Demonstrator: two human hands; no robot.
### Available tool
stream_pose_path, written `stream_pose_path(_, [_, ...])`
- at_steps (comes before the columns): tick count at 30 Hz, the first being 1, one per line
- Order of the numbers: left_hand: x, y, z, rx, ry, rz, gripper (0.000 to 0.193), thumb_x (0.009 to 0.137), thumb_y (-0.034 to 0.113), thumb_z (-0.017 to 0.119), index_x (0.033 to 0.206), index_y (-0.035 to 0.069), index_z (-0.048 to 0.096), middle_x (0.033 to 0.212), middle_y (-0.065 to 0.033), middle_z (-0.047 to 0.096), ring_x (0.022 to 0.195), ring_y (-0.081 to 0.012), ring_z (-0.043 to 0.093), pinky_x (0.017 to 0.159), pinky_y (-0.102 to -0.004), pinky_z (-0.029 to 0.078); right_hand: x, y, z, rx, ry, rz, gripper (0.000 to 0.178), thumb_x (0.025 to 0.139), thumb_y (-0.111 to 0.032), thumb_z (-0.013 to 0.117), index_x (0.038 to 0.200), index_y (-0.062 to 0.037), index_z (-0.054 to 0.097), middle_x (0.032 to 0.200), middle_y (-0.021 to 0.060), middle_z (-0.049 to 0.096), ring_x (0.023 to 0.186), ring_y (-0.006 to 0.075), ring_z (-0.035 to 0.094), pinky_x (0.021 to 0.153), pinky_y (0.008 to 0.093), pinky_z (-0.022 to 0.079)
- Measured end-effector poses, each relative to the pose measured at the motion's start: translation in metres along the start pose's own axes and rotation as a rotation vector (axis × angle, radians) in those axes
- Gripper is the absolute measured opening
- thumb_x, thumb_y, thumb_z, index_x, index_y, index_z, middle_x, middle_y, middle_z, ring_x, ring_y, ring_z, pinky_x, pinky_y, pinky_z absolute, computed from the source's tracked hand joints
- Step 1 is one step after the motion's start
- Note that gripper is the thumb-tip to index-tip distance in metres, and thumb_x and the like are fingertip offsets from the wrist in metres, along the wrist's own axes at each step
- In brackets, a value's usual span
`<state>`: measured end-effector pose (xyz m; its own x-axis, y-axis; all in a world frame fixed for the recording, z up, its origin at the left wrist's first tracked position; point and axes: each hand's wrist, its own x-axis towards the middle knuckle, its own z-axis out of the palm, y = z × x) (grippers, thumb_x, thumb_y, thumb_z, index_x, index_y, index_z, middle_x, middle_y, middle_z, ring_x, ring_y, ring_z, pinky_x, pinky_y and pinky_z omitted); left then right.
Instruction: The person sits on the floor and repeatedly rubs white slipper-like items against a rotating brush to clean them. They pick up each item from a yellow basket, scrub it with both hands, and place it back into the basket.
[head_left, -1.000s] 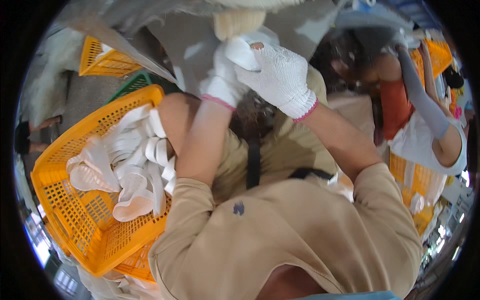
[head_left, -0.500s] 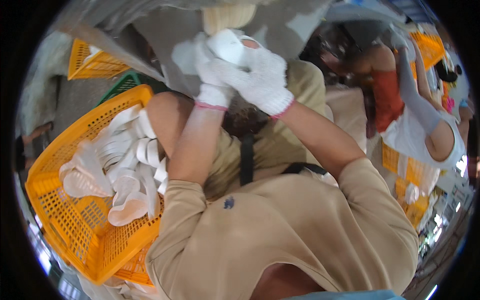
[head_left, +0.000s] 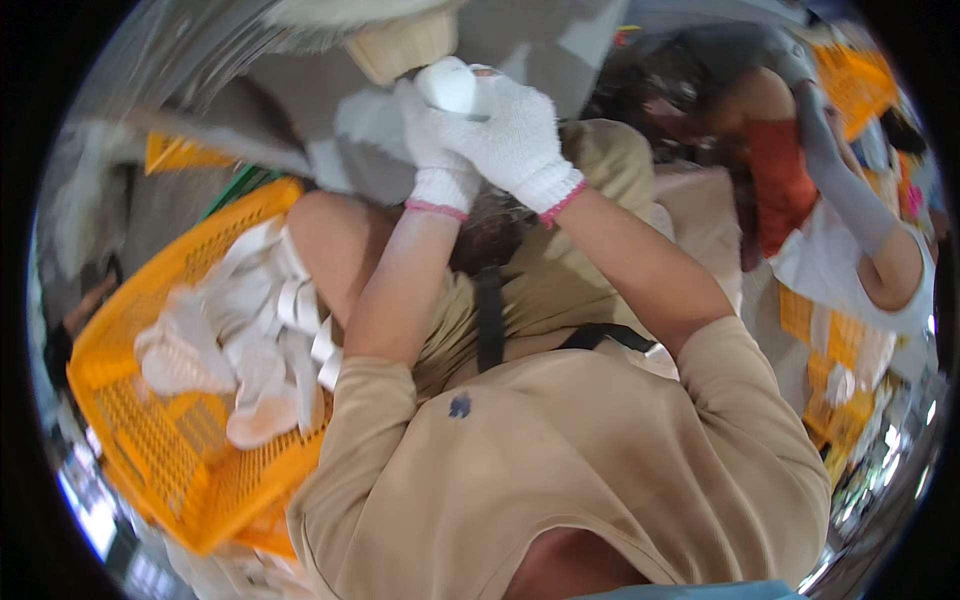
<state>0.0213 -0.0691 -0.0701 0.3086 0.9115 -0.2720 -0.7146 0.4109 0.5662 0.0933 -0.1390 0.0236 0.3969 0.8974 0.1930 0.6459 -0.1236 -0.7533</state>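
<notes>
Together, my hands grip a smooth white rounded piece (head_left: 448, 86); its kind cannot be made out because the gloves cover most of it. My left hand (head_left: 435, 145), in a white knit glove with a pink cuff edge, is closed on its left side. My right hand (head_left: 515, 130), gloved the same way, wraps it from the right. Just beyond the piece is a cream, ribbed, tapered wheel-like part (head_left: 408, 45). Whether the piece touches it, I cannot tell. Beside my left leg, white curved pieces with broad rounded ends (head_left: 265, 335) lie heaped in an orange basket (head_left: 150, 445).
A grey sheet-like surface (head_left: 540, 50) spreads behind my hands. Another orange basket (head_left: 180, 152) and a green crate edge (head_left: 240, 188) stand at the far left. On the right, a co-worker's grey sleeve (head_left: 850, 175) reaches forward, near more orange baskets (head_left: 855, 85).
The view has shifted slightly, and the cream wheel-like part now sits further left and lower in it. My hands still hold the white piece, which is turned a little.
</notes>
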Motion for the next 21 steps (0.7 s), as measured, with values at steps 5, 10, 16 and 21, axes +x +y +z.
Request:
stream_pose_path(5, [0.023, 0.030, -0.045, 0.159, 0.071, 0.206, 0.037, 0.111, 0.037, 0.041, 0.118, 0.007, 0.061, 0.105, -0.0070, 0.066, 0.096, -0.0241, 0.065, 0.089, -0.0378, 0.053, 0.021, -0.021, 0.041, -0.050, -0.112, -0.020, 0.051, 0.080, -0.057, 0.074, 0.103, -0.0112, 0.079, 0.090, 0.0169, 0.076, 0.085, 0.0380, 0.074, 0.075, 0.0455, 0.058])
stream_pose_path(10, [0.033, 0.052, -0.045, 0.242, 0.082, 0.111, 0.040, 0.105, 0.036, 0.043, 0.117, 0.005, 0.066, 0.110, -0.0132, 0.072, 0.096, -0.0296, 0.070, 0.090, -0.0416, 0.057, 0.023, -0.030, 0.050, 0.042, -0.017, 0.000, 0.047, 0.082, -0.053, 0.074, 0.102, -0.0096, 0.078, 0.091, 0.0162, 0.076, 0.084, 0.0346, 0.074, 0.077, 0.0411, 0.058])
stream_pose_path(16, [-0.006, 0.062, -0.007, 0.536, -0.010, 0.157, 0.041, 0.109, 0.038, 0.041, 0.121, 0.005, 0.062, 0.104, -0.0099, 0.070, 0.096, -0.0239, 0.068, 0.083, -0.0396, 0.058, -0.005, -0.032, 0.028, 0.147, 0.053, 0.039, 0.049, 0.079, -0.053, 0.076, 0.102, -0.0097, 0.076, 0.088, 0.0148, 0.075, 0.084, 0.0340, 0.074, 0.076, 0.0415, 0.058])
stream_pose_path(21, [-0.006, 0.051, -0.001, 0.191, -0.163, 0.000, 0.049, 0.109, 0.037, 0.033, 0.130, 0.002, 0.060, 0.117, -0.0158, 0.070, 0.107, -0.0311, 0.068, 0.095, -0.0436, 0.056, 0.001, -0.032, 0.020, 0.003, 0.017, -0.080, 0.046, 0.082, -0.049, 0.078, 0.104, -0.0092, 0.076, 0.091, 0.0161, 0.075, 0.086, 0.0340, 0.074, 0.078, 0.0417, 0.058])
